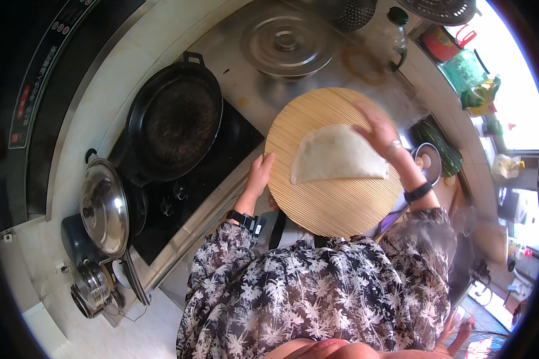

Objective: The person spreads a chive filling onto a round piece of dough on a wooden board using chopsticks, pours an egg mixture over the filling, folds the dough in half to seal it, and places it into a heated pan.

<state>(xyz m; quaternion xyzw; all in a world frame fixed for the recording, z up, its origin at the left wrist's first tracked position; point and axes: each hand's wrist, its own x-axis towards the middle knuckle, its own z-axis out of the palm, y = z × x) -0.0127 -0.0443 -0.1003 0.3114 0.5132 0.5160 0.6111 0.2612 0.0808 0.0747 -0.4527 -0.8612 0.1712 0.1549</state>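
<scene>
My left hand (259,174) grips the left edge of a round, ribbed tray (328,206) that looks like bamboo or straw. A folded half-moon sheet of dough (337,155) lies on it, its straight edge towards me. My right hand (377,130), slightly blurred, is over the tray's upper right part with its fingers spread, by the dough's curved edge; whether it touches the dough I cannot tell. An empty black flat pan (175,121) sits on the black stove (238,130) to the left.
A lidded pan (103,208) stands at the stove's left. Behind the tray is a metal lid (287,42). At the right are a bowl with eggs (431,164), a green squash (440,150) and a glass bottle (398,40). Faint steam hangs over the counter.
</scene>
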